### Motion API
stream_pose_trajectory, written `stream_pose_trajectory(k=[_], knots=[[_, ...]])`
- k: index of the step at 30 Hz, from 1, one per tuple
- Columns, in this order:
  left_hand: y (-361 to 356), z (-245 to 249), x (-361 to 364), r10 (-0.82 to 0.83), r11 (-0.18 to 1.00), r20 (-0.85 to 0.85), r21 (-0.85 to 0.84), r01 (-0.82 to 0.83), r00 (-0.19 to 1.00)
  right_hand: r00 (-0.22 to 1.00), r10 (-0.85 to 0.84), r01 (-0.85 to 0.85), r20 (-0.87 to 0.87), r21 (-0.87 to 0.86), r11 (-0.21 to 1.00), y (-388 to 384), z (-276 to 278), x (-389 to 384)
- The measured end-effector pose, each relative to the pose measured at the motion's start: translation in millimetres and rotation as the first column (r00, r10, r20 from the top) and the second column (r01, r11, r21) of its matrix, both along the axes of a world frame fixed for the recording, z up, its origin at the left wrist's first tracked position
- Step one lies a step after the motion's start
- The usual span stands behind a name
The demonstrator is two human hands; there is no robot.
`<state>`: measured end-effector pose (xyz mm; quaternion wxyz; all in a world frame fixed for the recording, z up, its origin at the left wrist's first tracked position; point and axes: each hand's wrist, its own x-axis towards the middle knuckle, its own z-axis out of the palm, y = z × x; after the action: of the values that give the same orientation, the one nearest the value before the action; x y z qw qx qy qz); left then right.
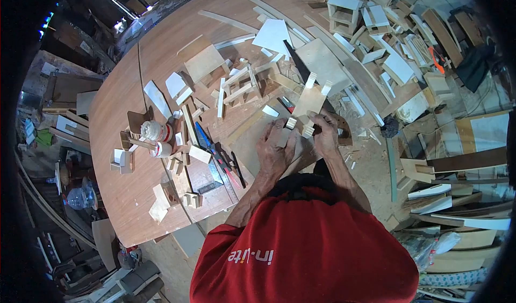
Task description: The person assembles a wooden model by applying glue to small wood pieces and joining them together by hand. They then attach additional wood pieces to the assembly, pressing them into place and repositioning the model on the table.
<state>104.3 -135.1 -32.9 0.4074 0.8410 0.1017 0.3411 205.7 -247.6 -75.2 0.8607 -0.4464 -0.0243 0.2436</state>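
Though handheld, board's [309, 100] far edge free.

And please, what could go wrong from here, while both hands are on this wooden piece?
The dark saw blade lies close beyond the wooden piece, so the right hand might brush it when reaching forward.
Uneven pressure from the fingers could perhaps loosen the small blocks at its corners.
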Motion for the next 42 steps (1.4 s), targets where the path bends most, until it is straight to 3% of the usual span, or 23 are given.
stream_pose_trajectory(k=[3,11,27,30,42], knots=[[-2,5,-1,0.014,0.994,-0.052,-0.110,-0.019,0.999,0.999,-0.028,0.028,-0.019,0.017,0.999,2,5,-2],[1,-3,-1,0.018,1.000,0.024,0.008,-0.018,1.000,1.000,-0.013,0.014,-0.008,0.018,1.000,0,1,-1],[1,-1,0,0.020,1.000,0.010,-0.014,-0.020,1.000,0.997,-0.024,0.025,-0.075,0.010,1.000,2,10,-2],[2,-1,0,0.007,1.000,0.011,-0.003,-0.007,1.000,1.000,-0.020,0.020,-0.008,0.016,1.000,2,2,0],[1,3,-1,0.013,1.000,-0.041,-0.018,-0.014,0.999,1.000,-0.009,0.009,-0.006,0.010,1.000,2,0,1]])
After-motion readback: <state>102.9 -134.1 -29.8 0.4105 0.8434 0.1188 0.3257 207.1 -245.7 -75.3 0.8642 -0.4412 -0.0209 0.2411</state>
